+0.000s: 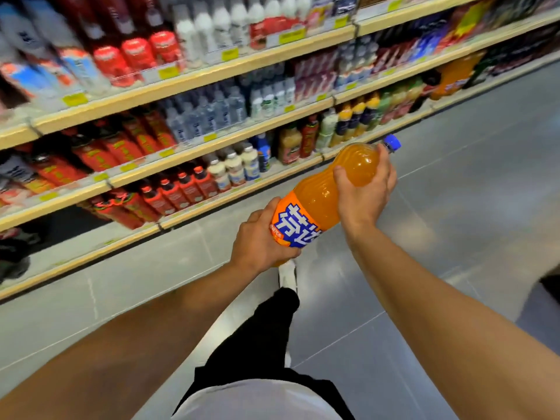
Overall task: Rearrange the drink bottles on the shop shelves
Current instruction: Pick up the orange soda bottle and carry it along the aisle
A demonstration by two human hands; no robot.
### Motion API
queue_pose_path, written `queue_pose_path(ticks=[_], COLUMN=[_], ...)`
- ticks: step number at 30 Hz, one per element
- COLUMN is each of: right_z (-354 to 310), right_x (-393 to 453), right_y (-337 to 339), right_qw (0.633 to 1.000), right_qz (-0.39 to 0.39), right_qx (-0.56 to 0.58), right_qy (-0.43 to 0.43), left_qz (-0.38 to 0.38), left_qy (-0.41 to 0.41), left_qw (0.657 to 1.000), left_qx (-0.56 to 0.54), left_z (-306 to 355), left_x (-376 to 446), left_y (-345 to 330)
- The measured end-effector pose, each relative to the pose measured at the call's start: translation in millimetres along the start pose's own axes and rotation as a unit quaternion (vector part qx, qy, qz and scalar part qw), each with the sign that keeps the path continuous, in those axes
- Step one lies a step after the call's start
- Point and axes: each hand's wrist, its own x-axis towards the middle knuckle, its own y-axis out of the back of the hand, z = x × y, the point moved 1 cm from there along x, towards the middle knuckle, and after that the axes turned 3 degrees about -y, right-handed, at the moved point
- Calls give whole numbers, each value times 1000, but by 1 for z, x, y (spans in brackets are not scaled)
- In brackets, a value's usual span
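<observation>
While four long wooden-edged shelves of blurred bottles run past, one large clear plastic bottle of orange soda, blue-capped and orange-labelled, lies tilted above the floor, left hand gripping its base, right hand its shoulder.

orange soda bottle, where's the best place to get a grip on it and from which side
The orange soda bottle is big and tilted, blue cap pointing up and away. A two-handed grip probably suits it: the right hand wraps the narrower upper body from the right, below the shoulder, while the left hand cups the labelled lower end from the left, bearing the weight.
</observation>
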Motion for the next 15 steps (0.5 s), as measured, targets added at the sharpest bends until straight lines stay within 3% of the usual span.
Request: queue_pose_path(ticks=[15], right_z=[7], right_x=[363], right_y=[96], right_qw=[994], right_qz=[89], right_qx=[8], right_qy=[-70], left_qz=[-80], left_qy=[-73], left_qw=[994], left_qx=[29], left_z=[222], left_x=[293], left_y=[-126])
